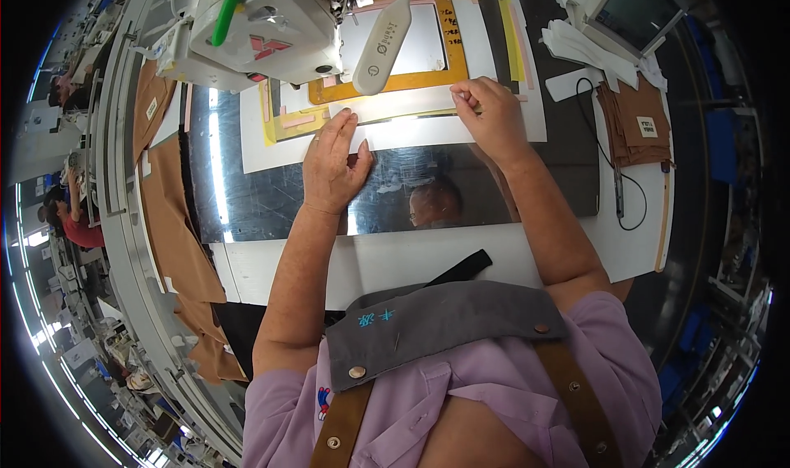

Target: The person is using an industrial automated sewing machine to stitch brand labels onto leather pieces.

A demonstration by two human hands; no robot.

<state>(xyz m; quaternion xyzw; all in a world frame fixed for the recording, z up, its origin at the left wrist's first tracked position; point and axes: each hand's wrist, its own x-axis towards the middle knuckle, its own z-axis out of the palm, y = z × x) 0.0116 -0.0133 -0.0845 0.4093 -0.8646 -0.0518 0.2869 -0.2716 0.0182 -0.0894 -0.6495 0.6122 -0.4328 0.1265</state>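
Note:
My left hand (333,163) lies flat, fingers spread, on a white plastic template sheet (255,139) over a shiny metal plate (271,196). My right hand (485,114) pinches the edge of a clear strip (403,106) along the template, beside an orange-yellow frame (451,48). The white sewing machine head (263,27) with a green lever sits just beyond the left hand. A white lamp arm (380,44) hangs over the frame.
Folded brown fabric pieces (634,122) lie at the right near a small screen (638,11) and a black cable (621,188). More brown fabric (177,229) drapes at the left over the table edge. Other people work at far left (70,221).

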